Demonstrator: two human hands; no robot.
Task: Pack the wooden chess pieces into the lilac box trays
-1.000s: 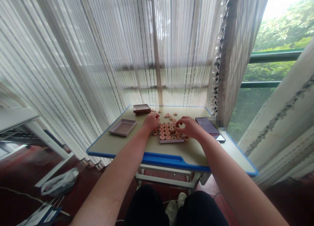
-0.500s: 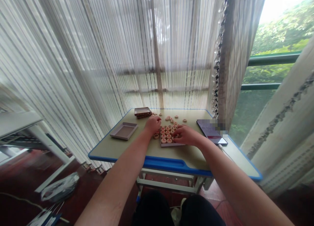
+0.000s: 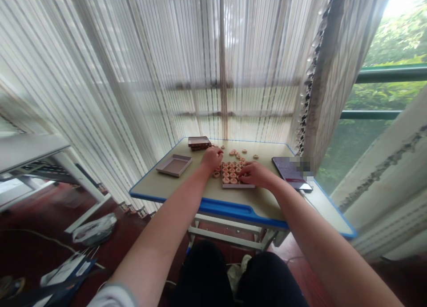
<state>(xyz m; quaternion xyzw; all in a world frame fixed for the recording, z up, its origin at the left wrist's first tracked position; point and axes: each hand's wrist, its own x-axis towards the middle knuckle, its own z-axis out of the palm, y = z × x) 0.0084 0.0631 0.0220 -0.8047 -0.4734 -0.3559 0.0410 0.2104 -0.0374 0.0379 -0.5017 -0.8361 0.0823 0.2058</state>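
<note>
A shallow tray point(image 3: 239, 186) on the table holds rows of round Chinese chess pieces point(image 3: 230, 174) with red characters. My right hand point(image 3: 255, 174) is over the tray's right side, its thumb and fingers bent together around a piece that they mostly cover. Just beyond the tray's far left corner, my left hand point(image 3: 212, 157) is held with curled fingers; whatever is in them is hidden. A few loose pieces point(image 3: 216, 174) lie under and beside that hand, left of the tray. More loose pieces point(image 3: 238, 156) are scattered behind the tray.
An empty shallow box lid point(image 3: 174, 165) lies on the left of the blue-edged table point(image 3: 151, 182). Stacked boxes point(image 3: 199, 142) stand at the back left. A dark tablet point(image 3: 291, 171) rests at the right. Sheer curtains point(image 3: 196, 67) hang right behind the table.
The view has shifted, so the table sits slightly higher and further right. My right thumb and fingers have drawn a little closer together over the tray. My left hand stays near the tray's far left corner.
</note>
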